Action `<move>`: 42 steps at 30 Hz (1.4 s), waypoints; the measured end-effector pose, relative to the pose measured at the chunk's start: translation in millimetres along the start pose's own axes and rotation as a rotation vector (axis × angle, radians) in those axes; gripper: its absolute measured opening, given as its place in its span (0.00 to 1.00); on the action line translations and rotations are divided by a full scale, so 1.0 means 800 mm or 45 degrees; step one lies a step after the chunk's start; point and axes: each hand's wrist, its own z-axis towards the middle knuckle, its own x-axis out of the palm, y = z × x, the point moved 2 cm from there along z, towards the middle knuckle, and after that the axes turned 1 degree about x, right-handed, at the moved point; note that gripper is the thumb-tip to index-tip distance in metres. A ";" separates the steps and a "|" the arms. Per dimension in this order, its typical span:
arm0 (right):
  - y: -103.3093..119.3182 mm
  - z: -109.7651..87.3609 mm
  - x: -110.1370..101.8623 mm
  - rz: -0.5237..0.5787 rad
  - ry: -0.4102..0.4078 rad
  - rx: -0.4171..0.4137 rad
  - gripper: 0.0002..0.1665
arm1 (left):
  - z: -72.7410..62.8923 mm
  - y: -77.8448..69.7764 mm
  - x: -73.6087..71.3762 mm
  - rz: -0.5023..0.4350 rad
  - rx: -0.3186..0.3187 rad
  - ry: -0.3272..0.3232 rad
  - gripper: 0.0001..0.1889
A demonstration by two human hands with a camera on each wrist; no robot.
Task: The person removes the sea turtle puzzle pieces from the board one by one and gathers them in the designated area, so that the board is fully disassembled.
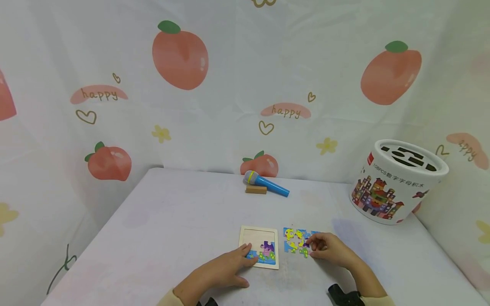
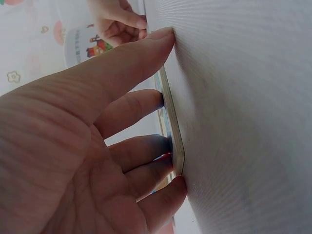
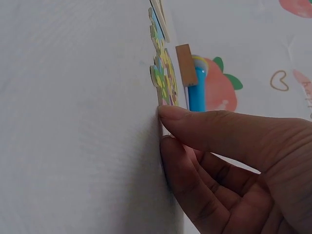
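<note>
A square wooden puzzle tray (image 1: pixel 258 229) lies on the table, with purple, green and blue pieces (image 1: pixel 268 250) fitted in its lower part. My left hand (image 1: pixel 229 265) rests at its lower left corner, fingers spread and fairly straight. In the left wrist view, those fingertips (image 2: pixel 165 146) touch the tray's edge (image 2: pixel 174 122). Loose jigsaw pieces (image 1: pixel 292 245) in yellow, blue and green lie just right of the tray. My right hand (image 1: pixel 327 248) bends over their right side, thumb and index finger pinching a puzzle piece with purple on it, mostly hidden by the fingers.
Behind the tray, a blue toy microphone (image 1: pixel 272 185) lies against a small brown wooden block (image 1: pixel 255 190). A large white block bucket (image 1: pixel 398 182) stands at the back right. A fruit-printed curtain (image 1: pixel 229 106) hangs behind the white table (image 1: pixel 172 221).
</note>
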 end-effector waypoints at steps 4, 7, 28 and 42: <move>-0.001 0.000 0.000 0.013 0.005 -0.009 0.16 | 0.000 0.000 0.000 -0.009 -0.003 0.000 0.32; -0.001 0.000 -0.001 0.023 0.012 -0.016 0.16 | 0.000 0.000 0.000 -0.019 -0.007 0.001 0.32; 0.012 0.011 -0.011 -0.158 -0.298 0.164 0.12 | 0.002 0.004 0.000 -0.015 0.016 -0.008 0.32; 0.015 0.025 -0.009 -0.239 -0.341 0.328 0.09 | -0.002 0.002 -0.002 -0.012 0.027 -0.028 0.32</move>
